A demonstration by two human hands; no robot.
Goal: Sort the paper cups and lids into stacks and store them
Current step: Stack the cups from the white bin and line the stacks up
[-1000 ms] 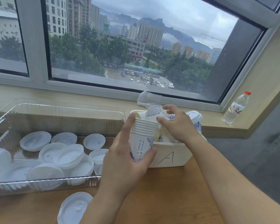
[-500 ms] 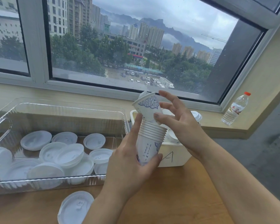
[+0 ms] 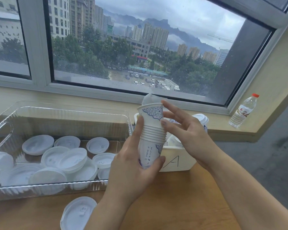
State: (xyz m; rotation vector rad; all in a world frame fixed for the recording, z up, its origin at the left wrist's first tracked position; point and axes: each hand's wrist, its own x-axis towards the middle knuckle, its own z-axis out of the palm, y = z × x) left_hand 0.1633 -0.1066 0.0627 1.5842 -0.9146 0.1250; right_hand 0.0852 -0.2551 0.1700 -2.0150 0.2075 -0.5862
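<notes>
Lying nearest on the wooden table point(image 3: 181, 205) is one loose lid point(image 3: 78, 213), and behind it the clear bin point(image 3: 60, 113) holds a jumble of white lids point(image 3: 70, 156). Right of it the white box marked A point(image 3: 176, 161) holds cups — one lidded cup point(image 3: 200, 118) at its far side. The left hand point(image 3: 131, 171) grips the upright stack of white, blue-patterned paper cups point(image 3: 152, 135) above the box — the right hand point(image 3: 188, 135), fingers spread, touches the top cup.

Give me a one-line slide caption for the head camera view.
Left hand grips a stack of paper cups while right hand seats the top cup, beside a clear bin of lids.
</notes>
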